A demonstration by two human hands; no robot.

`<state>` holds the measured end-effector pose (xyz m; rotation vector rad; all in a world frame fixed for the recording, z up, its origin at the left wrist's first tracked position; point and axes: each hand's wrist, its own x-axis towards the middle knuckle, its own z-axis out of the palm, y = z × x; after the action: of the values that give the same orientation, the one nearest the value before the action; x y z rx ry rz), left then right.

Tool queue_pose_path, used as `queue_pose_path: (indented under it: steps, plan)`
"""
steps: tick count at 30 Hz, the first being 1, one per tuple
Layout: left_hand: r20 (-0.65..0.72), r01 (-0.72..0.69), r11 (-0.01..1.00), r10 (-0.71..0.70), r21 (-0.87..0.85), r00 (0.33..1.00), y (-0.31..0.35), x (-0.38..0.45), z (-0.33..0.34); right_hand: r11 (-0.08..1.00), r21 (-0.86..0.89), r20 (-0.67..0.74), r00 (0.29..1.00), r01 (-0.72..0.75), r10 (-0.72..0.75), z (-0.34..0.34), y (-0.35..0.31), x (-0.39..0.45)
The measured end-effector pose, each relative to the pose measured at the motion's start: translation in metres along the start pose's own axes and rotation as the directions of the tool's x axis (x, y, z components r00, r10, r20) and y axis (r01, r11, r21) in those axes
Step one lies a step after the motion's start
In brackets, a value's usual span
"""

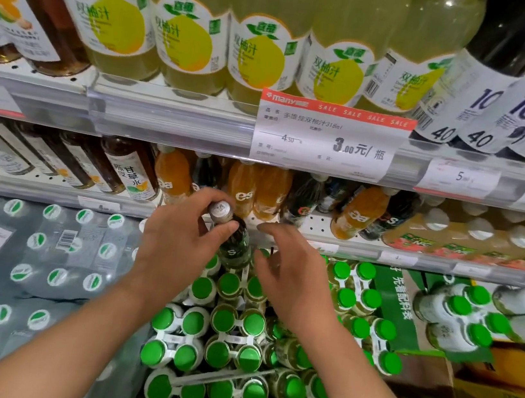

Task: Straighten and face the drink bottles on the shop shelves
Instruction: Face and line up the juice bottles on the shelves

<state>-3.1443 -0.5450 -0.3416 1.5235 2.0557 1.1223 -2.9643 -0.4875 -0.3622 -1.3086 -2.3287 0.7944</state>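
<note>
the left hand (pixel 181 241) is gripping the dark glass-like bottle (pixel 232 238) by its neck; likely rigid, slippery and breakable. the right hand (pixel 290 280) is hovering released beside it.

Glossy plastic bottles (pixel 189 36) — paper price tag (pixel 327 137), perforated matt metal shelf (pixel 318 227).

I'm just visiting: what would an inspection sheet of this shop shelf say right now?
Surface: middle shelf, perforated, partly bare at the front.
Job's things: dark bottle held in front of that shelf; orange bottles behind, some leaning.
Clutter: green-capped packs below; sale tag above.
Grippers: left hand grips the dark bottle's neck; right hand open beside it.
Cables: nothing seen.
Surroundings: yellow juice bottles on the upper shelf.
</note>
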Motion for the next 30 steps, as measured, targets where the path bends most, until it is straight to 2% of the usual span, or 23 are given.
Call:
queue_pose_path:
  steps: [3, 6, 13, 16, 21, 26, 30]
  plan:
    - [0.03, -0.041, 0.999, 0.041, -0.002, 0.999, 0.009, 0.001, 0.011, 0.993, -0.042, 0.116, 0.987, -0.109, 0.113, -0.002, 0.01, -0.009]
    - [0.063, -0.074, 0.997, 0.074, -0.002, 0.995, 0.02, 0.0, 0.024, 0.986, -0.07, 0.122, 0.979, -0.153, 0.16, -0.007, 0.014, -0.012]
    - [0.115, -0.095, 0.995, 0.097, -0.022, 0.989, 0.046, -0.004, 0.048, 0.974, -0.038, -0.004, 0.975, -0.224, 0.224, -0.015, 0.024, -0.013]
    - [0.151, -0.11, 0.993, 0.115, -0.043, 0.982, 0.054, -0.005, 0.057, 0.976, -0.057, -0.043, 0.977, -0.209, 0.207, -0.02, 0.031, -0.015]
    - [0.237, -0.21, 0.978, 0.207, -0.013, 0.949, 0.061, -0.001, 0.06, 0.978, -0.003, -0.156, 0.966, -0.209, 0.205, -0.032, 0.047, -0.015]
    - [0.223, -0.17, 0.985, 0.16, 0.026, 0.962, 0.04, 0.003, 0.041, 0.968, 0.035, -0.335, 0.909, -0.249, 0.246, -0.044, 0.065, -0.002]
    - [0.149, -0.166, 0.977, 0.145, 0.136, 0.978, 0.02, 0.009, 0.022, 0.969, 0.043, -0.368, 0.898, -0.242, 0.24, -0.044, 0.076, 0.011]
